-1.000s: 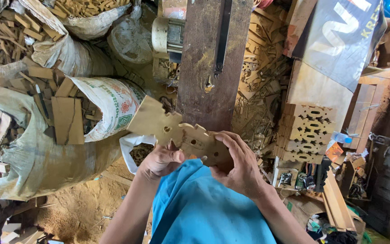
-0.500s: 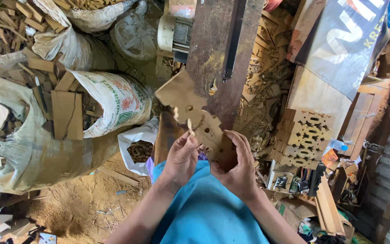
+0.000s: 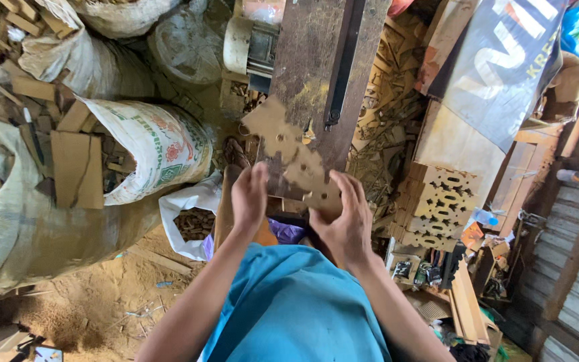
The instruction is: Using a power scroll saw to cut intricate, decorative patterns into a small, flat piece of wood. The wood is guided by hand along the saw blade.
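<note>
A sack [image 3: 149, 144] of wood scraps sits at left. The left hand [image 3: 249, 194] lies flat beside a tan fretwork panel [image 3: 296, 157] (scalloped, drilled with holes) on the saw table [image 3: 316, 60]; the right hand [image 3: 346, 221] grips its near end.

A sawdust-covered dirt floor [image 3: 68, 315] spreads toward 7 o'clock. Bulging grey woven sacks of wood offcuts [image 3: 28, 221] crowd 9 and 10 o'clock, one white printed sack [image 3: 159, 151] lying open beside them. A dark, worn wooden worktop [image 3: 316, 74] runs toward 12 o'clock. Stacked pale fretwork wooden panels [image 3: 437, 204] sit at 3 o'clock, and a corrugated metal wall [image 3: 574, 268] catches daylight at 4 o'clock.
</note>
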